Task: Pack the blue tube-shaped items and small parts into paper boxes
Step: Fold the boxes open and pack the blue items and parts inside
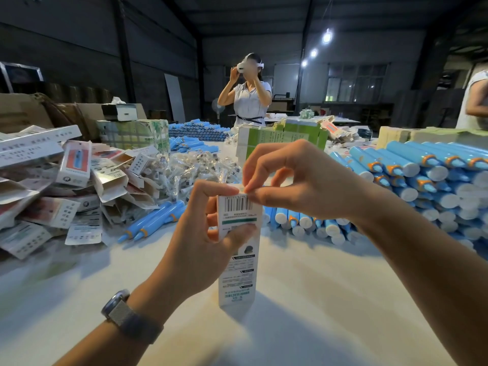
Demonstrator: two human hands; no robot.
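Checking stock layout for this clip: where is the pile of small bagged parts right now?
In the head view, the pile of small bagged parts lies left of centre on the table, between the heap of paper boxes and the left hand.

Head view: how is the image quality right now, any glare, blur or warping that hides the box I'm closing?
Head view: the paper box is sharp, its barcode readable, held by the left hand with the right hand pinching its top flap. Ceiling lamps flare against a dark hall. Wide-angle warping bends the blue tubes at the edge. The box casts a soft shadow on the table.
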